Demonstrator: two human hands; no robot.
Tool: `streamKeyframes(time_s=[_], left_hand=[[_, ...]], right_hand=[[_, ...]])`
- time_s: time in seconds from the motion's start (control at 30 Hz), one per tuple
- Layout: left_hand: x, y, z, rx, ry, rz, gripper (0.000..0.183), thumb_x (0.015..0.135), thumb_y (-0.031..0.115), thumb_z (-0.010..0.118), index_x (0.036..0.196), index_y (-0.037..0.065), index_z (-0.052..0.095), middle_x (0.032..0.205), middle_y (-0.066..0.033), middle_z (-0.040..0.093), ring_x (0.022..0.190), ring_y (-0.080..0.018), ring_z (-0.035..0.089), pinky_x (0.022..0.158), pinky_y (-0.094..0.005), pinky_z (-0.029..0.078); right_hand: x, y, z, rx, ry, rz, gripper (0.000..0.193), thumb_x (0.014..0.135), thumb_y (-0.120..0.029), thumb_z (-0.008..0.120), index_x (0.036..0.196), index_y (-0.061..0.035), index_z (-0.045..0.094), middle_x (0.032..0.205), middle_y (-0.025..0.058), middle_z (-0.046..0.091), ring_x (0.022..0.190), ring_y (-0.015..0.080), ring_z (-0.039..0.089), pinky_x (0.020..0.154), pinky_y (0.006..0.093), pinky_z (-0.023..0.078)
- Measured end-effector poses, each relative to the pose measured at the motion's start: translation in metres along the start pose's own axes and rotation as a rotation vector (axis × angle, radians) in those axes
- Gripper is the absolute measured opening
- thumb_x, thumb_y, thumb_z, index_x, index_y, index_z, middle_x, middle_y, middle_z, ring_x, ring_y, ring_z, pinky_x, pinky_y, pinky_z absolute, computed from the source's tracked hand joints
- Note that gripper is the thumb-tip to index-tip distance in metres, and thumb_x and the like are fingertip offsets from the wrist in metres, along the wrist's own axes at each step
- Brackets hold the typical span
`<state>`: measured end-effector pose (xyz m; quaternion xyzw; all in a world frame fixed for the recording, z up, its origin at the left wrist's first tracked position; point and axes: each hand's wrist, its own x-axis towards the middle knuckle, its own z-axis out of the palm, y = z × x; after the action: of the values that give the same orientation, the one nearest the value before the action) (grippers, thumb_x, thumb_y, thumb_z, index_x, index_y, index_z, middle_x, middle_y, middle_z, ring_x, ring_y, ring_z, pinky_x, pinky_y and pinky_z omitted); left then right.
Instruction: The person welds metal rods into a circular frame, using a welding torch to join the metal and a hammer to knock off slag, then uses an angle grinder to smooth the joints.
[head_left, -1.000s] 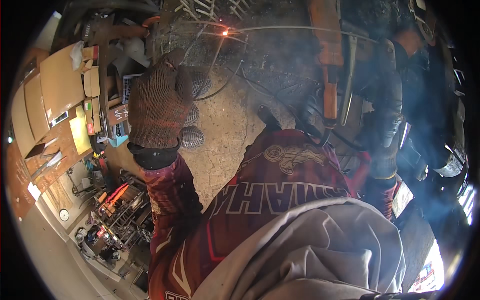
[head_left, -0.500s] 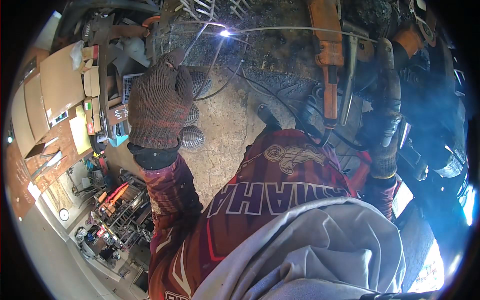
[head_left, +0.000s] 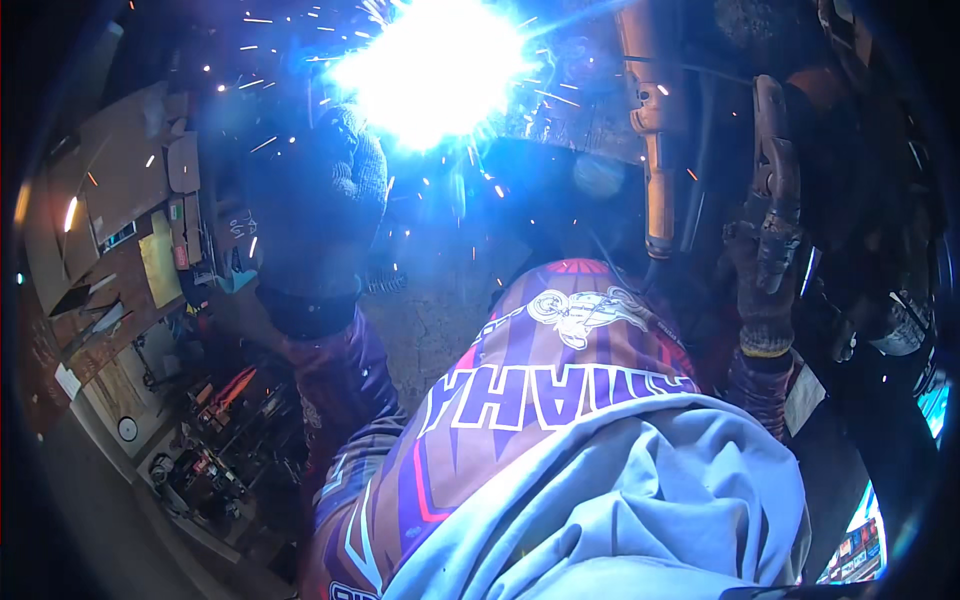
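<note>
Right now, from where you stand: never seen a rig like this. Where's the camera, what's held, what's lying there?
There is no robot here, just a person's two gloved hands. A wide fisheye camera on the head looks down, so edges bend; the wearer's patterned shirt and a grey cloth fill the bottom. The right hand holds a long tong-like holder. The left hand is in shadow beside a white-blue glare throwing sparks; whether it grips anything can't be told. The glare hides most of the work surface. A long orange tool lies between glare and holder.
</note>
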<state>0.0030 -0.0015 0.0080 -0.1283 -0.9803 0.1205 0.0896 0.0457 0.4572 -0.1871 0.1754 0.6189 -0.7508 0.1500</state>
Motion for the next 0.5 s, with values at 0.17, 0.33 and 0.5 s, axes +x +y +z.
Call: streamKeyframes(time_s=[0.17,0.33,0.5], left_hand=[[0.001,-0.001,0.011,0.024,0.036,0.063,0.024,0.090,0.020,0.063,0.108,0.005,0.066,0.098,-0.0165,0.068,0.082,-0.0344,0.067,0.076,-0.0452,0.053],[-0.005,-0.003,0.002,0.112,0.048,0.111,0.024,0.091,0.022,0.062,0.108,0.005,0.066,0.095,-0.0172,0.068,0.081,-0.0345,0.068,0.072,-0.0450,0.054],[-0.008,-0.011,0.010,0.253,0.057,0.241,0.025,0.091,0.024,0.062,0.107,0.006,0.066,0.092,-0.0179,0.068,0.079,-0.0347,0.068,0.068,-0.0448,0.055]], right_hand=[[-0.009,-0.013,0.009,-0.343,-0.052,0.023,0.038,0.102,-0.027,0.052,0.127,0.0020,0.054,0.106,0.0137,0.066,0.088,0.0201,0.065,0.064,0.0335,0.054],[-0.016,-0.029,0.029,-0.309,-0.001,-0.053,0.035,0.101,-0.025,0.054,0.124,0.0011,0.057,0.102,0.0125,0.067,0.084,0.0192,0.066,0.063,0.0331,0.054],[-0.017,-0.033,0.027,-0.277,0.038,-0.086,0.033,0.100,-0.024,0.055,0.122,0.0001,0.059,0.098,0.0112,0.068,0.080,0.0183,0.067,0.062,0.0328,0.055]])
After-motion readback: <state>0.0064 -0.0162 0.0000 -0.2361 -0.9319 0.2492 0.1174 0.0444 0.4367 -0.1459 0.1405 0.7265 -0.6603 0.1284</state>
